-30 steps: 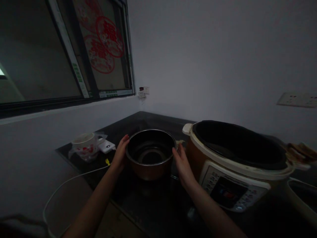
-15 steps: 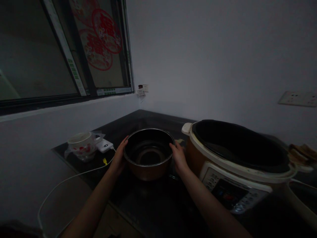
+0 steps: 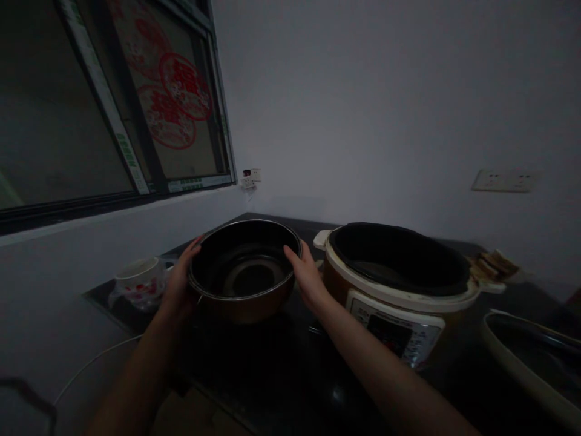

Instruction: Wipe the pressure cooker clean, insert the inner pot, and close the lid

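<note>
A round, dark inner pot (image 3: 245, 272) with a metal rim is held above the dark counter (image 3: 272, 363), tilted a little toward me. My left hand (image 3: 181, 281) grips its left side and my right hand (image 3: 306, 275) grips its right side, thumbs at the rim. Just to the right stands an electric pressure cooker (image 3: 394, 284) with a white rim, a control panel and an open, dark cavity.
A white cup (image 3: 138, 281) with red print sits at the counter's left end, and a white cable (image 3: 91, 363) hangs off that edge. A window is on the left wall. A white-rimmed lid or pan (image 3: 531, 363) lies at the right. Wall sockets (image 3: 503, 180) are behind the cooker.
Both hands have lifted the pot off the counter and brought it up and toward me. My view has shifted right.
</note>
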Demonstrator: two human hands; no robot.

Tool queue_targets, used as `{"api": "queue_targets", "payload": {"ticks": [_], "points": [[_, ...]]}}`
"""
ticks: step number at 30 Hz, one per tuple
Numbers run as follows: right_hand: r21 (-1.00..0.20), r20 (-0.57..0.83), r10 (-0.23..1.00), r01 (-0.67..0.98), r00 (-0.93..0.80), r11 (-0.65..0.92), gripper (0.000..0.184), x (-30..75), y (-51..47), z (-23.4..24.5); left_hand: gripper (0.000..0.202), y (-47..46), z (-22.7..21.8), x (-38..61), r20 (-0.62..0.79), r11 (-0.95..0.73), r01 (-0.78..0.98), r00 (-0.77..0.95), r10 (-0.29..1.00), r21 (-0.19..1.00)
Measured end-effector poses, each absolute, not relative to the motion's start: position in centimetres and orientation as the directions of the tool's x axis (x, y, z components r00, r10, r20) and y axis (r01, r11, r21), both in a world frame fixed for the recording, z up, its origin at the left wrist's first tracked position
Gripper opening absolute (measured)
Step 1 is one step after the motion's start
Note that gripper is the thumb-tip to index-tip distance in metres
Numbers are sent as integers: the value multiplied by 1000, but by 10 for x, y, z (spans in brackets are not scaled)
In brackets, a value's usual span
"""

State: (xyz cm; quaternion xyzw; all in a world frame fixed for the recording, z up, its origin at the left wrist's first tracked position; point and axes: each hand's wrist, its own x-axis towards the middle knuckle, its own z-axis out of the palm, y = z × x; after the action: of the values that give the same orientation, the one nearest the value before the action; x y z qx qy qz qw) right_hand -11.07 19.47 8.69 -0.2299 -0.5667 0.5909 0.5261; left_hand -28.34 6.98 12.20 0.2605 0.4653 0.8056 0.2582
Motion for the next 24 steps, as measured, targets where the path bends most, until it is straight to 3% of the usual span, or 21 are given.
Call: {"api": "queue_targets", "payload": {"ticks": [8, 12, 16, 19, 24], "points": [[-786, 553, 776, -497, -302, 367, 43, -79, 182, 193, 35, 50, 233, -249, 430, -585, 5, -683, 591, 811], [-743, 600, 770, -509, -218, 434, 30, -41, 191, 235, 43, 66, 270, -225, 533, -640, -3, -550, 643, 768], [-786, 569, 807, -392, -156, 478, 15, 13, 206, 270, 48, 94, 294, -195, 587, -645, -51, -367, 722, 762], [-823, 525, 848, -302, -78, 481, 11, 58, 219, 292, 40, 122, 305, -174, 593, -620, -89, -214, 776, 780], [-889, 424, 906, -187, 13, 419, 15, 118, 232, 314, 31, 175, 313, -147, 484, -485, -84, -35, 874, 870]]}}
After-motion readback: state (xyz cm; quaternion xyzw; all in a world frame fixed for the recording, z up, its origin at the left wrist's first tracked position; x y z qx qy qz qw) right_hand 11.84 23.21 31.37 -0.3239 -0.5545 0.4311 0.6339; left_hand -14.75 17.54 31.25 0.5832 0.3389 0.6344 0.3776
